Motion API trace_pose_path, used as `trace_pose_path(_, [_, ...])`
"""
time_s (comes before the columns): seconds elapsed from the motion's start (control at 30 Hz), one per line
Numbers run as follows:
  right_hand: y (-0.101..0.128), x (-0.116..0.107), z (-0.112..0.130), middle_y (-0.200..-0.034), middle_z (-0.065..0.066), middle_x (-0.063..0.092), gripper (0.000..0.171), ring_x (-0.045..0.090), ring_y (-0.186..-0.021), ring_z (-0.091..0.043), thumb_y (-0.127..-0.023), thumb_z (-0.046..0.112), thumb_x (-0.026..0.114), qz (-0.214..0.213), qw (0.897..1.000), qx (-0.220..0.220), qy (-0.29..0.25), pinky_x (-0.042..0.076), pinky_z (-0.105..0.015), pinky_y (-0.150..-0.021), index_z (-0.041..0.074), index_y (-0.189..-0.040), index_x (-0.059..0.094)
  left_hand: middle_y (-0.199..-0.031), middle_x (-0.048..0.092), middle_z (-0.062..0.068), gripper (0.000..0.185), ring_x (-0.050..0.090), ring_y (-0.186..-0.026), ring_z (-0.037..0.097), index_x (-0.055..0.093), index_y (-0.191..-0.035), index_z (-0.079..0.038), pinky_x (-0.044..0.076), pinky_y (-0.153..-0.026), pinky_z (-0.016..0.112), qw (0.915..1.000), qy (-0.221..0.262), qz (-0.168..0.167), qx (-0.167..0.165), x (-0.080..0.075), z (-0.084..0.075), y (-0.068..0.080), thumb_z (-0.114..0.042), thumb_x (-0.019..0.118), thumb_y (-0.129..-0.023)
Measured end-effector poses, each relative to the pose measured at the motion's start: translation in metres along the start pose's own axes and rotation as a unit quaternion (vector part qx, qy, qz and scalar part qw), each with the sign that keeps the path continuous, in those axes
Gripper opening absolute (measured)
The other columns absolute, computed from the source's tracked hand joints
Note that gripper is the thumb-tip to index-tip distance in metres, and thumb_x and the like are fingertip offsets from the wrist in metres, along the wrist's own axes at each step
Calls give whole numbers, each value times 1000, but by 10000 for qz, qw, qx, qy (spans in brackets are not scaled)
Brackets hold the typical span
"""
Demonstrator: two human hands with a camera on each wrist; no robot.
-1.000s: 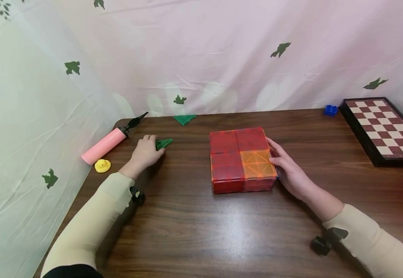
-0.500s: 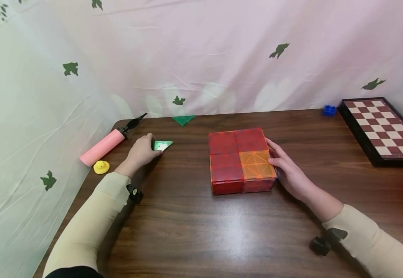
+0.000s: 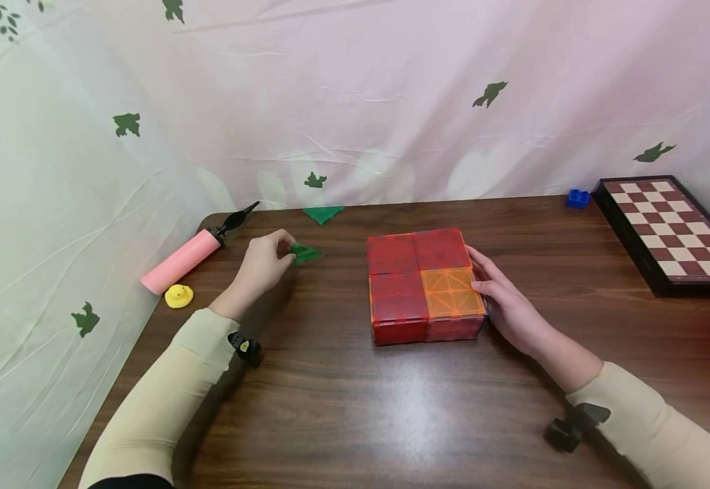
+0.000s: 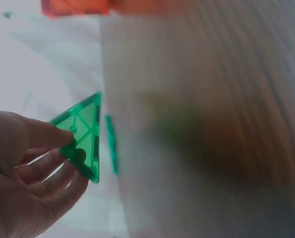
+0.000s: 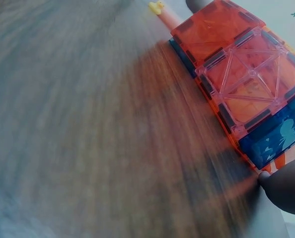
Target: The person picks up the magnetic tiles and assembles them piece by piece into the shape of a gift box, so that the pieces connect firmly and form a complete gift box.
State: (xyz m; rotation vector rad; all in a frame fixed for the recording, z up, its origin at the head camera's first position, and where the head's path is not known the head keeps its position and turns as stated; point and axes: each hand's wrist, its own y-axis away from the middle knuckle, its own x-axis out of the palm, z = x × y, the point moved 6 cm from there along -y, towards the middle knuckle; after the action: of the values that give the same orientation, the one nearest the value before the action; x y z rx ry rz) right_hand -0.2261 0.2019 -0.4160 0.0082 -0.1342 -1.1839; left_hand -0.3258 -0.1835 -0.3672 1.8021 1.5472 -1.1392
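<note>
My left hand [image 3: 264, 261] pinches a green triangular magnetic tile [image 3: 304, 255] and holds it just above the wooden table [image 3: 355, 407], left of the tile box. The left wrist view shows the same triangle [image 4: 84, 135] between thumb and fingers. A flat box of red and orange magnetic tiles [image 3: 423, 284] sits mid-table; one top square is orange with a star pattern [image 3: 451, 292]. My right hand [image 3: 504, 302] rests against the box's right side, fingers lying along it. In the right wrist view the box [image 5: 242, 79] shows a blue tile [image 5: 279, 136] on its side, with a fingertip [image 5: 286, 186] beside it.
A second green triangle [image 3: 323, 214] lies by the back edge. A pink hand pump [image 3: 183, 259] and a yellow rubber duck [image 3: 179, 295] sit at the left corner. A blue brick [image 3: 577, 198] and a chessboard [image 3: 675, 231] are at the right. Cloth hangs behind and to the left.
My left hand picked the green triangle up off the table and carried it slightly right toward the box. The right hand and the box stayed put.
</note>
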Motion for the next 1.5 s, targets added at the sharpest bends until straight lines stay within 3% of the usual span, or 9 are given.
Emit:
trace_pose_path(0.17, [1, -1, -2, -168, -12, 5, 65, 17, -147, -34, -109, 24, 41, -17, 10000, 3, 14, 36, -18, -102, 29, -166, 11, -98, 70, 10, 11, 69, -94, 25, 65, -105, -5, 56, -81, 42, 9976, 463, -159, 483, -1, -46, 2, -3, 70, -95])
trace_pose_path(0.4, [1, -2, -2, -168, -10, 6, 64, 18, -146, -32, -108, 24, 41, -30, 10000, -17, -25, 36, -20, -103, 29, -165, 13, -102, 72, 8, 14, 70, -93, 20, 65, -105, -4, 58, -82, 33, 9831, 1396, 176, 1167, 8, -115, 10, -1, 72, -93])
trace_pose_path(0.63, [-1, -2, -3, -168, -9, 6, 64, 18, -146, -32, -108, 23, 42, -46, 9999, 11, -126, 36, -20, -104, 29, -165, 13, -96, 72, 1, 16, 67, -89, 12, 66, -104, -6, 56, -81, 27, 9724, 1510, 570, 1686, 28, -155, 12, -1, 74, -91])
trace_pose_path(0.93, [-2, -2, -3, -168, -11, 7, 64, 19, -146, -32, -108, 24, 41, -49, 9999, -7, -140, 35, -19, -104, 28, -166, 12, -101, 71, 2, 15, 67, -95, 12, 66, -105, -8, 54, -86, 27, 9751, 1120, 787, 1744, 44, -163, 10, -4, 74, -92])
trace_pose_path(1.5, [-1, -2, -2, -168, -13, 7, 65, 20, -147, -33, -108, 22, 41, -64, 9999, -28, -115, 37, -19, -102, 26, -166, 11, -101, 72, 3, 19, 67, -94, 12, 67, -109, -7, 54, -85, 26, 9749, 1207, 998, 1583, 43, -159, 7, -7, 75, -92])
